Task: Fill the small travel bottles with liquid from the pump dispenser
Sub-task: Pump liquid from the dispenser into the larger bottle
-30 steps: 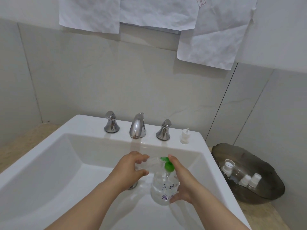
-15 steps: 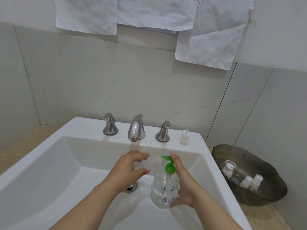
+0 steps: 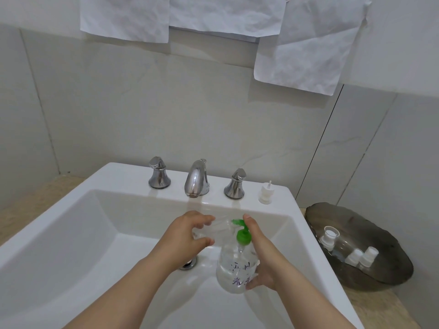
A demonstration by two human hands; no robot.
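Over the sink [image 3: 99, 210], the left hand [image 3: 186, 236] holds a clear travel bottle [image 3: 219, 228] on its side, fingers [image 3: 202, 220] and thumb clamped round it, its mouth at the green nozzle of the pump dispenser [image 3: 234, 273]. The right hand [image 3: 264, 257] grips the dispenser's lower body with curled fingers, while its index finger stretches up along the green pump head [image 3: 242, 236]. Compared with half a second earlier, both grips and the bottle's place at the nozzle look unchanged, and only the view has shifted slightly.
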